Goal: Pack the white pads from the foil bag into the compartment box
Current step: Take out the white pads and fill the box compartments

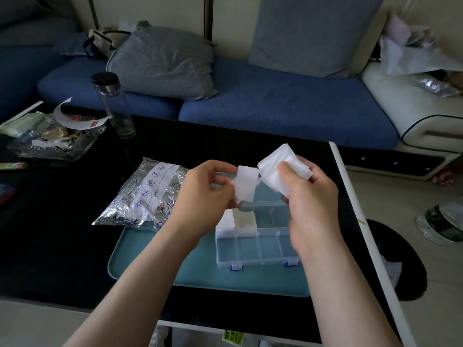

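Scanning outward from the near edge, I find the compartment box (258,246) open on a teal tray (200,271). Its front row looks bare, and two back cells on the left hold white pads (245,220). Above the box both hands work close together. The left hand (203,194) pinches a single pad (246,182) between thumb and fingers. The right hand (310,204) clamps a loose stack (283,166), thumb on top, the sheets fanned unevenly. The single pad's upper corner meets the stack; I cannot tell whether it is fully free.

My worry is that fanned stack: a light thumb could let sheets slide out onto the black table (75,234) or land across the dividers. Thin pads may also cling, so two could go into a cell as one.

The foil bag (142,194) lies just left of the box, its near end on the tray; I cannot see its mouth. Farther back stand a bottle (114,106) and the sofa (275,103).
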### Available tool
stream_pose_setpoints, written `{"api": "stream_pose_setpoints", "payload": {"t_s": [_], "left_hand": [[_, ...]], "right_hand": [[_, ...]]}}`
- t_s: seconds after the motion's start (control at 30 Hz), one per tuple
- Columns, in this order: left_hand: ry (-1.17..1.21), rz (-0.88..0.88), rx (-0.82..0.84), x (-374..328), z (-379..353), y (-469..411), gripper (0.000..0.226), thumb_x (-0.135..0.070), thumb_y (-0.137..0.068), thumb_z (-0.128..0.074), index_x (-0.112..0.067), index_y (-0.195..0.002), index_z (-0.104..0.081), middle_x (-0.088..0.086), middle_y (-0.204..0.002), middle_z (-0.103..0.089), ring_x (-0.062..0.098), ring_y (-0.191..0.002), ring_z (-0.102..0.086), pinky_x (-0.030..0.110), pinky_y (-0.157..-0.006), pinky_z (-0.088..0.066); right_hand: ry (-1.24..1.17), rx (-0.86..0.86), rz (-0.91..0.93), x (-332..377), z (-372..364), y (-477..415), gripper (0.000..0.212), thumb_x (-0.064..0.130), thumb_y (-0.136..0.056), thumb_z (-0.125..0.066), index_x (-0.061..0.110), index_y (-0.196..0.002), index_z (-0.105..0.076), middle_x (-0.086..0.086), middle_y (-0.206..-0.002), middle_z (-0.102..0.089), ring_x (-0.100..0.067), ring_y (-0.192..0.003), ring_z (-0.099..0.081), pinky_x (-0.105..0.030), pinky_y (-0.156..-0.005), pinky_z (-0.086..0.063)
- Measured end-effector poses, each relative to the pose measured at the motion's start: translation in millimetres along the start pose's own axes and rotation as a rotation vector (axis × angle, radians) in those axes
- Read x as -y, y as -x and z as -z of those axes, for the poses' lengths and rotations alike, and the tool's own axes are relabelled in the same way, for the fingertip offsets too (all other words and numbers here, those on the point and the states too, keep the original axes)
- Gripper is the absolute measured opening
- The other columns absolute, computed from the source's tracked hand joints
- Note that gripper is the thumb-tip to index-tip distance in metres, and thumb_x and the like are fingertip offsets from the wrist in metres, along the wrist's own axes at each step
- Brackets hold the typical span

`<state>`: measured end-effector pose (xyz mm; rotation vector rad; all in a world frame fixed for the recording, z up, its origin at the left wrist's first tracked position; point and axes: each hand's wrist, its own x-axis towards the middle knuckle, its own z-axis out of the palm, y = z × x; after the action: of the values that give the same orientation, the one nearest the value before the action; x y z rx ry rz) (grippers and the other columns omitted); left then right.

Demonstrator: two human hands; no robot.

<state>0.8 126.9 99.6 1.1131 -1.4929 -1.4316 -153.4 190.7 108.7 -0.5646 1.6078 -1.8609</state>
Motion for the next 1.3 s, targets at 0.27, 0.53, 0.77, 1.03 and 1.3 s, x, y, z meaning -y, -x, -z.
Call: {"api": "stream_pose_setpoints", "payload": {"t_s": [0.27, 0.53, 0.77, 1.03, 1.3], "left_hand": [[0.028, -0.004, -0.069, -0.5, -1.0, -0.4, 0.028, 0.012, -0.091, -0.060, -0.008, -0.104, -0.074, 0.017, -0.096, -0.071, 0.032, -0.078, -0.078, 0.035, -0.073, -0.066], [0.052, -0.027, -0.023, -6.3, -4.1, 2.6, 0.044, 0.006, -0.097, -0.064, -0.031, -0.080, -0.080, -0.010, -0.074, -0.073, 0.035, -0.085, -0.078, 0.028, -0.074, -0.064], [0.073, -0.004, -0.046, -4.8, -3.2, 2.0, 0.029, 0.004, -0.098, -0.063, -0.018, -0.093, -0.082, 0.000, -0.082, -0.076, 0.026, -0.087, -0.078, 0.027, -0.077, -0.064], [0.274, 0.109, 0.005, -7.8, -0.2, 3.3, 0.021, 0.000, -0.099, -0.065, -0.012, -0.106, -0.080, 0.010, -0.098, -0.081, 0.024, -0.098, -0.079, 0.031, -0.088, -0.063], [0.418, 0.235, 0.163, -10.5, -0.4, 0.9, 0.025, 0.006, -0.101, -0.052, 0.004, -0.117, -0.071, 0.027, -0.110, -0.076, 0.035, -0.106, -0.076, 0.039, -0.094, -0.062]], "right_hand": [[0.112, 0.247, -0.037, -0.3, -0.3, 7.9, 0.011, 0.020, -0.093, -0.081, 0.023, -0.103, -0.081, 0.004, -0.095, -0.081, -0.009, -0.086, -0.076, -0.021, -0.068, -0.054], [0.217, 0.221, -0.012, -6.1, -2.7, 10.3, 0.016, 0.025, -0.092, -0.083, 0.023, -0.107, -0.080, 0.005, -0.093, -0.081, -0.005, -0.082, -0.076, -0.015, -0.063, -0.054], [0.227, 0.175, 0.063, -5.6, -3.1, 11.9, 0.030, 0.022, -0.092, -0.084, 0.029, -0.120, -0.078, 0.007, -0.098, -0.080, -0.004, -0.088, -0.076, -0.018, -0.068, -0.059], [0.131, 0.222, -0.012, -3.2, -5.6, 13.2, 0.026, 0.025, -0.092, -0.083, 0.027, -0.117, -0.077, 0.007, -0.097, -0.081, -0.005, -0.088, -0.076, -0.014, -0.067, -0.054], [0.187, 0.215, 0.006, -5.6, -4.0, 11.9, 0.011, 0.031, -0.092, -0.082, 0.025, -0.100, -0.080, 0.004, -0.095, -0.080, -0.004, -0.085, -0.076, -0.013, -0.068, -0.056]]}}
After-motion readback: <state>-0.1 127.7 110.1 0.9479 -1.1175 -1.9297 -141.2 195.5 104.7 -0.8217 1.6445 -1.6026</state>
